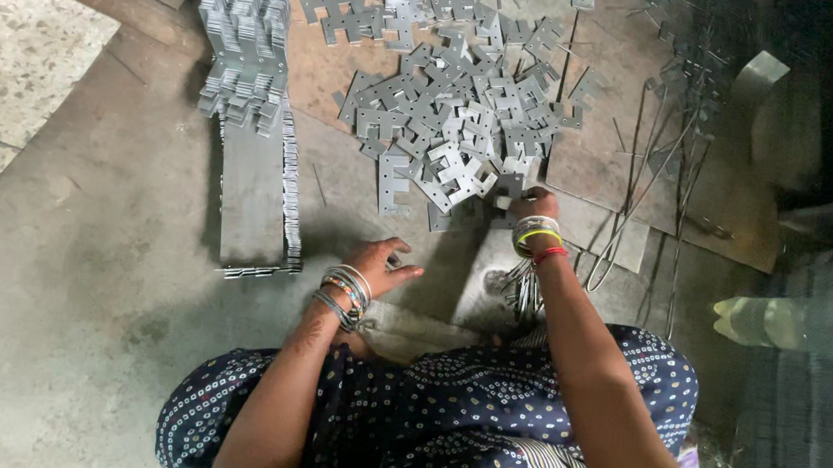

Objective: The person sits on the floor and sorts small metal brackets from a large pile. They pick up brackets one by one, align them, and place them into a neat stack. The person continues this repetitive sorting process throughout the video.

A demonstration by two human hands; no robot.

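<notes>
Head view. We look down on a person seated on the floor (82,265), with both arms stretched toward the far side.

Our right hand (534,204) has its fingers curled down at the near edge of a loose heap of flat metal brackets (456,127). The hand touches the nearest pieces; we cannot tell whether it has one pinched. The heap lies directly beyond this hand and spreads to the far left, so the right hand is much the nearer of the two. The brackets lie at all angles, with no common long axis, and are too many and too overlapped to count.

Our left hand (379,261) rests near the body, loosely curled, with the thumb pointing right. It may hold a small piece, but this is not clear.

To the left, well apart from both hands, one long stack of sorted brackets (250,69) runs from near to far, on a narrow metal strip (252,190). A bundle of thin rods (642,183) lies to the right. Both wrists carry bangles (535,234).
</notes>
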